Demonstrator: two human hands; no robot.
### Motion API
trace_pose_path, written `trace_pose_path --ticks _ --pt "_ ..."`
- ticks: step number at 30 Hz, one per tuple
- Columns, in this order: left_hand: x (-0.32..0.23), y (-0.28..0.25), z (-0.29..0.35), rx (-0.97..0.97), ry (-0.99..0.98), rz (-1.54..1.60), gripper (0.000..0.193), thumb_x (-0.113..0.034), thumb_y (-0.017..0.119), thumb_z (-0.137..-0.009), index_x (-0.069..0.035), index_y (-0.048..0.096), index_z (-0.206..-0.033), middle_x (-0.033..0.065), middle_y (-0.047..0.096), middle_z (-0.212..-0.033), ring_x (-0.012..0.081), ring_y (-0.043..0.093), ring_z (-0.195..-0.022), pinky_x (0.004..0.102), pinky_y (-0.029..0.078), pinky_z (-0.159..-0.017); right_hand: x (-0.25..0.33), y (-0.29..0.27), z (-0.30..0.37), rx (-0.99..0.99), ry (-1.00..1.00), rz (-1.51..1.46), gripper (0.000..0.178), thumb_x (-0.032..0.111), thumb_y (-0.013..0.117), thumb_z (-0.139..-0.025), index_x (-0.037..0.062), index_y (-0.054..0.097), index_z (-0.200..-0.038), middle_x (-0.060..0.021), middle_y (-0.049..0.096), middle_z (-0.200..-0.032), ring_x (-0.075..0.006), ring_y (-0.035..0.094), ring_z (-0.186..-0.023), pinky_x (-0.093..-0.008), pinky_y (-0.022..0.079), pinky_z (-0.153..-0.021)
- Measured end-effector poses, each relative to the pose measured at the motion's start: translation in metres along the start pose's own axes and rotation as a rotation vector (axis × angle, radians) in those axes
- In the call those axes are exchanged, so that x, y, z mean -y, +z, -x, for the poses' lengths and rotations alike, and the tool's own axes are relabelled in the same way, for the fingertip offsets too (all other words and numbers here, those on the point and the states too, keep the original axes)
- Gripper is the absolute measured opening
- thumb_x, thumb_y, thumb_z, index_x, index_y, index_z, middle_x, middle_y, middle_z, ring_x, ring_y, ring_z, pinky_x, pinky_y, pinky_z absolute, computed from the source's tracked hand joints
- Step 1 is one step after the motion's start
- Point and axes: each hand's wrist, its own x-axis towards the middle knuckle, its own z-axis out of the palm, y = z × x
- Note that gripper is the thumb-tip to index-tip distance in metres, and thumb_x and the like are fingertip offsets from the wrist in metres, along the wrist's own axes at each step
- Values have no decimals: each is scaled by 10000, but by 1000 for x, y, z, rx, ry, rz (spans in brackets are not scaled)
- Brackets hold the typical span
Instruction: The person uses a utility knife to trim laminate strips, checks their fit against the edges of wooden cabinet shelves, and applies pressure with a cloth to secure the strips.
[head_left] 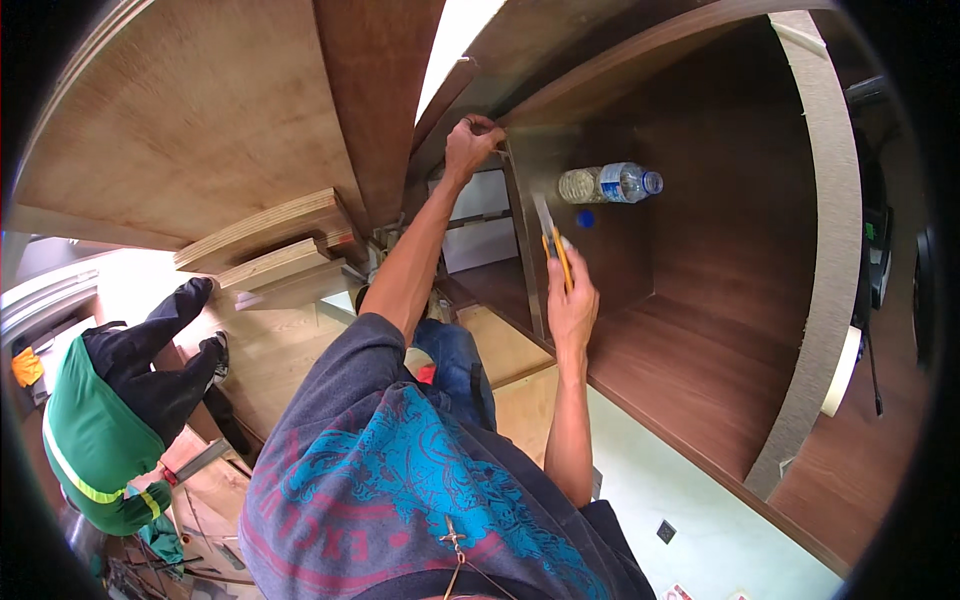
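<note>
My right hand is closed around a yellow utility knife, its long thin blade pointing up and away from me. The blade lies in front of the dark wood-grain cabinet, near the edge of its upright panel. Farther off, my left hand reaches to the upper end of that edge, thumb and fingers pinched together. What they pinch is too small to make out. To the right of the blade, a clear plastic bottle lies on its side inside the cabinet, with a blue cap close by.
At the left, a co-worker in a green shirt bends near a tool with a metal blade. Large plywood panels and stacked boards stand at the upper left. A pale board edge curves along the cabinet's right side.
</note>
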Motion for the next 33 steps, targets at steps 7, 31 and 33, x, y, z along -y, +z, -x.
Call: trace_pose_path --ticks 7,31,33 --pt "1 4 -5 57 58 -31 298 -269 759 -698 -69 750 -919 90 747 -854 198 710 -811 331 537 -780 34 12 -76 37 -96 263 330 299 580 -957 130 648 -1232 -217 696 -1066 -433 655 -970 -509 515 -805" --pt "-11 -16 -6 265 232 -132 225 -223 551 -883 -70 708 -933 51 639 -757 131 609 -723 289 489 -694 69 48 -171 72 -619 767 196 247 700 -832 70 741 -906 -172 721 -797 -350 710 -766 -457 534 -682" --pt "-3 -21 -8 250 239 -123 217 -216 553 -882 -71 706 -935 52 643 -766 131 607 -720 292 489 -689 69 54 -177 68 -712 778 198 252 700 -818 69 749 -877 -172 721 -791 -346 716 -758 -454 540 -680"
